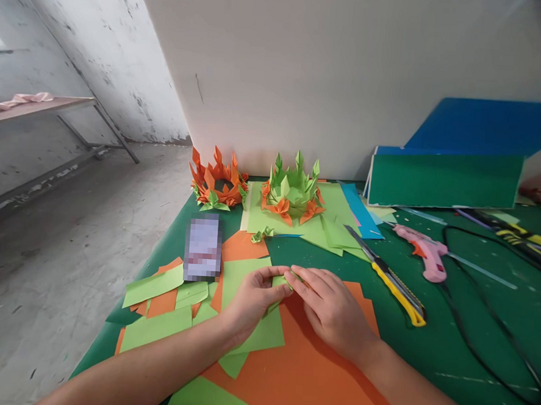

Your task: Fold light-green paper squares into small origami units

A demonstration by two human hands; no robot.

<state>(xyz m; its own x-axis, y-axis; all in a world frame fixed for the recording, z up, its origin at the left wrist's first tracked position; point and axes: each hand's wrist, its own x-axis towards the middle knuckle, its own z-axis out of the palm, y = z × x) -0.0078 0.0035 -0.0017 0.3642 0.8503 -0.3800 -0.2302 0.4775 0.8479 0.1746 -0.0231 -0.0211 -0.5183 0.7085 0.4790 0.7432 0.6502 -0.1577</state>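
Note:
My left hand and my right hand meet above the orange paper. Between their fingertips they pinch a small piece of folded green paper, mostly hidden by the fingers. Loose green paper sheets lie under and beside my left hand. Beyond the hands sits a small green paper rose. Farther back stand an orange folded-paper crown with green flowers and a green folded-paper crown with orange flowers.
A yellow utility knife with its blade out lies right of my hands. Past it are a pink glue gun and its black cord. A blurred phone-like object rests at left. A white board stands behind.

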